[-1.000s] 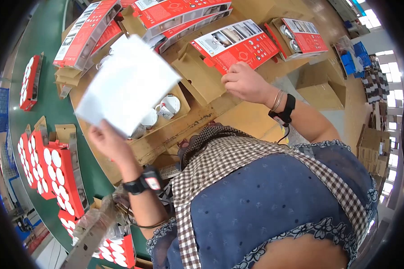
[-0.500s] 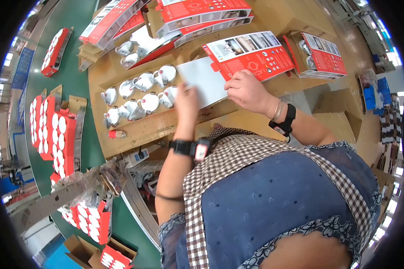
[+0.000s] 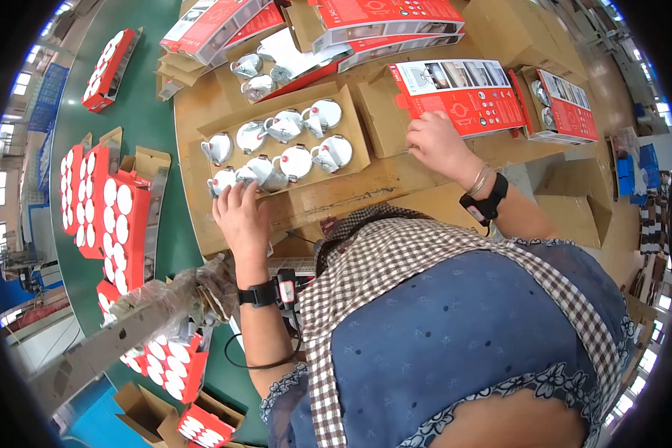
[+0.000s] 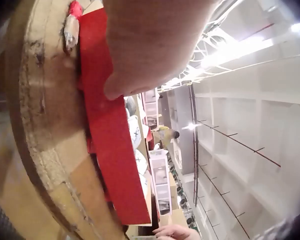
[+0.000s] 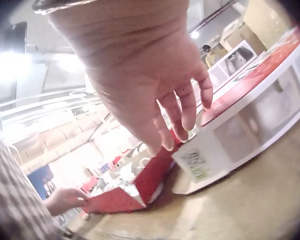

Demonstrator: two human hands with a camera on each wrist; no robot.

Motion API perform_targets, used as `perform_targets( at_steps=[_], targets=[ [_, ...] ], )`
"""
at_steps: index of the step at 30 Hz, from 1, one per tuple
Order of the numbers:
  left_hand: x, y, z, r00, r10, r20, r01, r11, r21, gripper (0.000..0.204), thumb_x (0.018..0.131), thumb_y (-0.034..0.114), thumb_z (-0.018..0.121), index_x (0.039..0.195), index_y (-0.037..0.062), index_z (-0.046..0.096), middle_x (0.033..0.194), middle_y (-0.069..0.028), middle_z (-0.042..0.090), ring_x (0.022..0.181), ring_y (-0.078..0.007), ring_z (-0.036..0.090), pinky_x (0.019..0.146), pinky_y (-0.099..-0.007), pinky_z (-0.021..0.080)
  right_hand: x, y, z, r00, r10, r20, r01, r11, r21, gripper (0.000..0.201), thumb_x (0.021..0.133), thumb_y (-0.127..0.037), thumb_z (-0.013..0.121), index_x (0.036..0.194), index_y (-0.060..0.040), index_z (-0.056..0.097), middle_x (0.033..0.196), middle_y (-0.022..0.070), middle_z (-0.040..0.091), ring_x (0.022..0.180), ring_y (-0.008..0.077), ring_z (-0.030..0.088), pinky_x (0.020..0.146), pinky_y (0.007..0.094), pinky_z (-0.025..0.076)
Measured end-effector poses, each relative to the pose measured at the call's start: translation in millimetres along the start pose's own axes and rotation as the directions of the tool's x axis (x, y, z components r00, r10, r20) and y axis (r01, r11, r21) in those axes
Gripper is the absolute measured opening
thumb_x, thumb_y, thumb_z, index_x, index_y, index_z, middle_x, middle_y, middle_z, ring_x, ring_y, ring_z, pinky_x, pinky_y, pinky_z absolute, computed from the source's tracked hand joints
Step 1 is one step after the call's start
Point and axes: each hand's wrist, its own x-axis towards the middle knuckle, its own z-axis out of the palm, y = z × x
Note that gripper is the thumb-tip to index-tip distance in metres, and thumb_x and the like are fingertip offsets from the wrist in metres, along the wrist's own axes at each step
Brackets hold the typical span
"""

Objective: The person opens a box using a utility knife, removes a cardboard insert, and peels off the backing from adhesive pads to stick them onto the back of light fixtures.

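An open box [image 3: 360, 138] holds two rows of silver-and-white lamps [image 3: 296, 162]. At its near left corner, my left hand [image 3: 245, 228] grips the near wall, fingers over the inside. The left wrist view has this hand's [image 4: 155, 45] thumb against the red outer side [image 4: 105, 130]; its other fingertips are hidden. Further right, my right hand [image 3: 444, 149] rests its fingertips at the near left edge of a red-and-white printed panel [image 3: 463, 97]. In the right wrist view, that hand's [image 5: 140, 80] fingers hang relaxed beside the printed box [image 5: 250, 125].
More printed boxes [image 3: 396, 15] stand along the back, one with lamps and a white sheet [image 3: 287, 56]. A smaller lamp box [image 3: 567, 112] is at the right. Red boxes [image 3: 116, 231] stand on the green surface [image 3: 157, 127] at left. A wrapped bar [image 3: 97, 343] crosses the lower left.
The white sheet that my left hand carried rightward is no longer seen beside it. My left hand has come back left to the lamp box. The right hand stays by the printed panel.
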Motion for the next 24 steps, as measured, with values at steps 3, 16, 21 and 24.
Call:
perform_targets(
  at_steps=[3,16,21,24],
  targets=[
    [4,-14,20,0.983,0.100,0.156,-0.065,0.975,-0.211,0.012,0.081,0.008,0.072,0.092,0.0088,0.071,0.093,-0.0063,0.070,0.091,-0.0290,0.064,0.091,-0.0455,0.045,22,-20,-19,0.977,0.206,0.049,-0.210,0.920,0.329,0.005,0.083,-0.013,0.069,0.084,-0.0082,0.070,0.086,0.0055,0.067,0.087,0.0286,0.063,0.078,0.0420,0.049],
    [24,9,13,0.957,0.128,0.260,0.053,0.805,-0.590,0.015,0.081,0.005,0.076,0.095,0.0049,0.071,0.090,-0.0098,0.069,0.081,-0.0301,0.065,0.073,-0.0393,0.052,62,-60,21,0.984,0.176,0.010,-0.162,0.882,0.442,0.035,0.084,-0.016,0.071,0.118,-0.0075,0.068,0.100,0.0086,0.068,0.100,0.0304,0.062,0.088,0.0427,0.049],
    [39,15,7,0.980,0.022,0.196,0.084,0.853,-0.515,0.026,0.077,0.005,0.079,0.102,0.0042,0.070,0.104,-0.0119,0.068,0.095,-0.0314,0.064,0.083,-0.0422,0.051,61,-61,34,0.996,0.074,0.047,-0.087,0.864,0.496,0.042,0.085,-0.018,0.071,0.126,-0.0109,0.064,0.098,0.0075,0.068,0.097,0.0281,0.061,0.089,0.0424,0.048],
    [34,26,10,0.964,0.073,0.256,0.055,0.886,-0.461,0.046,0.073,0.013,0.084,0.116,0.0073,0.068,0.126,-0.0144,0.061,0.111,-0.0358,0.058,0.094,-0.0463,0.048,60,-59,32,0.993,0.109,0.047,-0.117,0.824,0.555,0.041,0.086,-0.019,0.071,0.126,-0.0117,0.063,0.095,0.0059,0.068,0.095,0.0269,0.062,0.087,0.0413,0.047]
  ],
)
